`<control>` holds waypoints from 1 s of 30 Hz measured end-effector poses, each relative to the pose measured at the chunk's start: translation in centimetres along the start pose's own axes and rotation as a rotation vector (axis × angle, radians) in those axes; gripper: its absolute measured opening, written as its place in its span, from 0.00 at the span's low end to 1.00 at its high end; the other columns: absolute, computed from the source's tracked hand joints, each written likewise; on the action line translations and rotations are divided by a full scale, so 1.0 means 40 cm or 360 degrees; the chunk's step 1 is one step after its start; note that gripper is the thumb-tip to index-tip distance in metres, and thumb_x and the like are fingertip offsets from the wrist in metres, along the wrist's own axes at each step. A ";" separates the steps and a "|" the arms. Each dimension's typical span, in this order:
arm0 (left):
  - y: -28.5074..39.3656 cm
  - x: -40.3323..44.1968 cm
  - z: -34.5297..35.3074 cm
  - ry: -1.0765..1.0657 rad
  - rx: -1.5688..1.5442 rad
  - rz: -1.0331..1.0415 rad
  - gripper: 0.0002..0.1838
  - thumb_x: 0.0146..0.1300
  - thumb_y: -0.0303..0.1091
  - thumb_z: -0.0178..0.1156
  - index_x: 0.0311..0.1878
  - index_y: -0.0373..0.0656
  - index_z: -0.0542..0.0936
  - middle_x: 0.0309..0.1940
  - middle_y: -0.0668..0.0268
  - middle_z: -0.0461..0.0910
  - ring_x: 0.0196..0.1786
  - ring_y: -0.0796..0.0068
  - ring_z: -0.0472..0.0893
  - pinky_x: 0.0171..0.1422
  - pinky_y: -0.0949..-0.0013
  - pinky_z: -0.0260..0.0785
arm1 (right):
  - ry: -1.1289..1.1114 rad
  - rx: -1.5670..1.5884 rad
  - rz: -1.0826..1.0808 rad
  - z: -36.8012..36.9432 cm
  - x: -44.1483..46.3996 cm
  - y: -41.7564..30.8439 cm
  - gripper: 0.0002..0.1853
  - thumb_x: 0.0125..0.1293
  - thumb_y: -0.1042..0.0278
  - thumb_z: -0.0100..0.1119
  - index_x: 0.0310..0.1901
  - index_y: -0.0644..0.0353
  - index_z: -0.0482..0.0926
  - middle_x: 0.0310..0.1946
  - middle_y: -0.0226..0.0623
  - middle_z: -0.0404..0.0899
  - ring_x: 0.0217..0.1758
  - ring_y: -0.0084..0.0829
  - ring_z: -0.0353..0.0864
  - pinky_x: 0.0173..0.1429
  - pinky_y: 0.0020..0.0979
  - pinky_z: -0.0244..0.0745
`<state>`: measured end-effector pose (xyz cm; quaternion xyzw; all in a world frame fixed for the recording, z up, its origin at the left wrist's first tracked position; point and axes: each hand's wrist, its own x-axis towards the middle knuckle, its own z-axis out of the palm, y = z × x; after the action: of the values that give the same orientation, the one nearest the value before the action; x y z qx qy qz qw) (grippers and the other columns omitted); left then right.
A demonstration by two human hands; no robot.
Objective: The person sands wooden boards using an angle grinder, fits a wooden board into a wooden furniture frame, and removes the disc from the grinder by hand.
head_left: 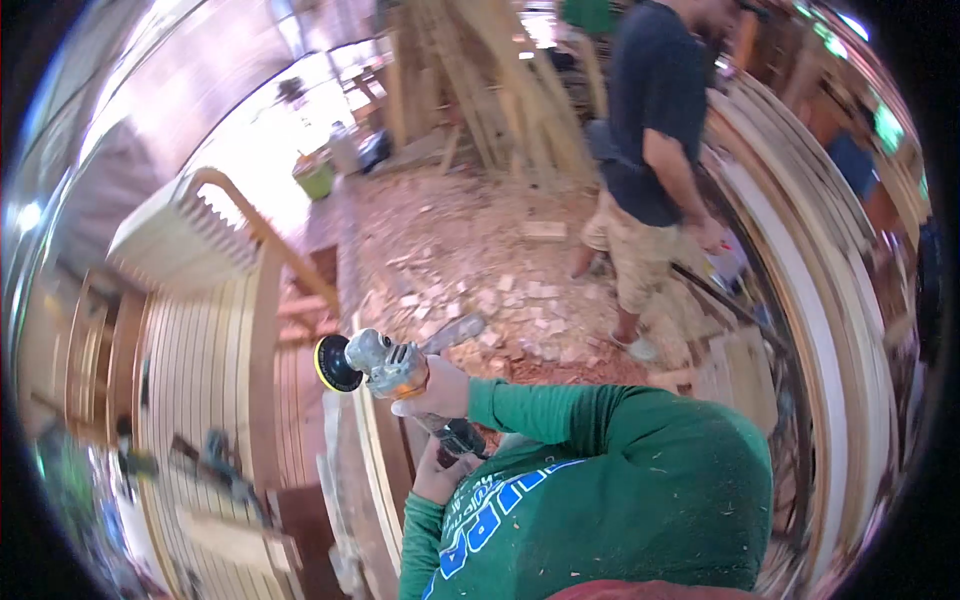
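An angle grinder (388, 366) with a worn grey and orange head is held in both hands. At its far end sits a round black pad with a yellow rim (337, 363), tilted to the left and touching nothing. My right hand (440, 390) is wrapped round the body just behind the head. Lower down, my left hand (443, 474) grips the black rear handle (458, 436). Its fingers are partly hidden by the tool. Green sleeves and the printed green shirt front (600, 490) fill the lower right.
A person (655, 130) in a dark shirt stands at the upper right. Wood scraps (520, 300) and sawdust cover the floor. Long boards (800, 230) curve along the right. A slatted wooden piece (195, 370) stands left. Planks (480, 90) lean at the back.
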<state>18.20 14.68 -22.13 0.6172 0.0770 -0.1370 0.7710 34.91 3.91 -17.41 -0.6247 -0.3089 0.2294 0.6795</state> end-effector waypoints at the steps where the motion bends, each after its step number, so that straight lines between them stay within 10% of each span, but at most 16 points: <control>1: -0.010 0.029 0.012 -0.0100 0.0025 -0.0024 0.27 0.64 0.19 0.67 0.65 0.39 0.71 0.50 0.63 0.83 0.47 0.72 0.85 0.54 0.67 0.80 | 0.0118 0.0023 0.0005 -0.037 -0.022 -0.021 0.28 0.55 0.56 0.75 0.55 0.60 0.82 0.45 0.35 0.87 0.47 0.27 0.83 0.58 0.33 0.77; 13: 0.024 0.078 -0.018 -0.0577 0.0491 0.0028 0.21 0.63 0.18 0.66 0.59 0.38 0.76 0.47 0.64 0.84 0.47 0.75 0.83 0.55 0.67 0.77 | 0.0794 0.0270 0.0073 -0.073 -0.145 0.000 0.22 0.61 0.70 0.74 0.56 0.60 0.80 0.42 0.29 0.84 0.43 0.22 0.83 0.51 0.31 0.81; 26: 0.004 -0.019 -0.082 0.0126 0.0732 0.0307 0.26 0.57 0.24 0.69 0.60 0.33 0.77 0.38 0.61 0.85 0.39 0.71 0.84 0.48 0.66 0.77 | 0.0499 -0.0396 0.0119 0.045 0.038 0.063 0.29 0.52 0.53 0.74 0.54 0.60 0.82 0.40 0.37 0.86 0.42 0.32 0.86 0.51 0.36 0.81; 30: -0.089 -0.085 -0.209 0.0925 0.1624 0.0644 0.40 0.58 0.47 0.73 0.69 0.37 0.71 0.66 0.44 0.74 0.60 0.43 0.79 0.68 0.49 0.69 | 0.0253 -0.0650 0.0335 0.070 0.076 -0.058 0.28 0.48 0.51 0.75 0.50 0.57 0.85 0.40 0.42 0.88 0.42 0.37 0.87 0.52 0.36 0.81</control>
<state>14.31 22.50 -26.36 0.9224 0.0901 0.1660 0.3368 34.89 7.75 -14.62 -0.7940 -0.2276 0.1819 0.5335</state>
